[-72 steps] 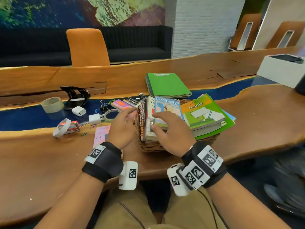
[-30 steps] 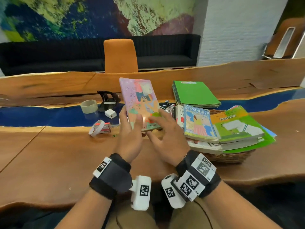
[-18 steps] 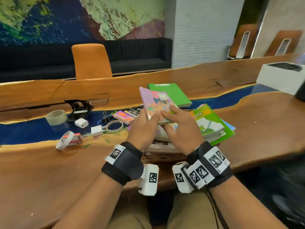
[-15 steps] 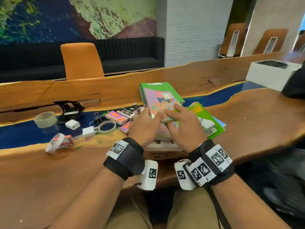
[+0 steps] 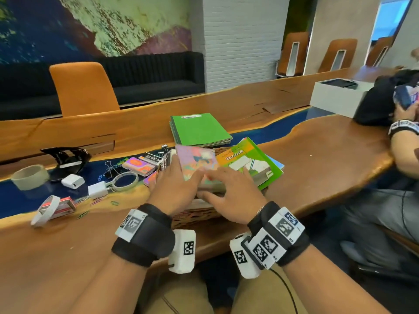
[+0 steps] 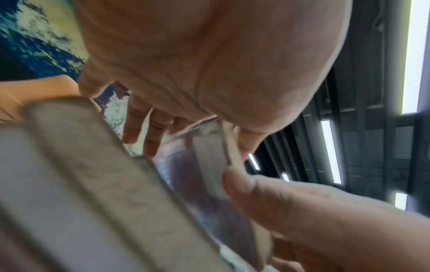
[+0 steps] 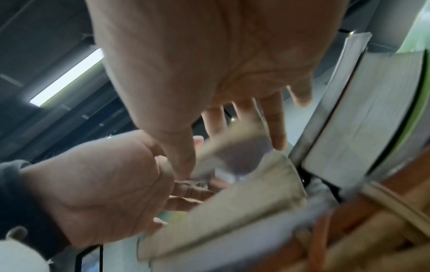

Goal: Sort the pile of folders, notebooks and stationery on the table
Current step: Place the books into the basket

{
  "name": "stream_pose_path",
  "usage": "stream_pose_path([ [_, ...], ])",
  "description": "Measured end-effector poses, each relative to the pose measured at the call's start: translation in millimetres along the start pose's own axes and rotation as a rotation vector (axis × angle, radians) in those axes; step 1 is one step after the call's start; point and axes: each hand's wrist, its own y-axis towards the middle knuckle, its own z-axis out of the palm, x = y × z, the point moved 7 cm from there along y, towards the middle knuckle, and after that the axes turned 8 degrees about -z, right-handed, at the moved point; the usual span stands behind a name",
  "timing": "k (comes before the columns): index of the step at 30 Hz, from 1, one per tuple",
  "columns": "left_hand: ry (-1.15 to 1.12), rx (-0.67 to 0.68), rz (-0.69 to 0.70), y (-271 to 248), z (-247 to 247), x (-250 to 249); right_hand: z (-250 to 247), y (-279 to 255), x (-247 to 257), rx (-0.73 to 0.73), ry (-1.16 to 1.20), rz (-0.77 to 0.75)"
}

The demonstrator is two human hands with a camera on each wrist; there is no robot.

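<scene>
On the wooden surface [image 5: 317,155], our left grip [image 5: 174,191] and right grip [image 5: 231,196] pinch the pink booklet [image 5: 197,159] at its near edge, flat atop the books [image 5: 249,164] in the wicker basket [image 5: 195,217], probably for an even pile.

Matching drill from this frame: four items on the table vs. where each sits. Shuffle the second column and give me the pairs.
Items
1. pink book
2. green notebook stack
3. tape roll
4. Tennis book

Places
A. far left of the table
B. in the grip of left hand and right hand
C. flat on the table, behind the basket
D. on the basket's pile, right of the pink book

Pairs: 1-B, 2-C, 3-A, 4-D
</scene>
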Motion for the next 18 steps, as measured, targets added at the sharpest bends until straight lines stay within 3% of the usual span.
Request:
stream_pose_path([
  [5,0.216,0.183,-0.002,-6,18,22,2,-2,3,0.035,-0.097,0.037],
  [10,0.237,0.191,0.042,-6,13,20,-1,-5,7,0.076,-0.137,0.026],
  [15,-0.009,0.190,0.068,-6,-3,16,-4,-8,11,0.091,-0.118,0.042],
  [18,-0.192,0.096,0.010,3,-31,18,-23,9,26,-0.057,-0.006,0.024],
])
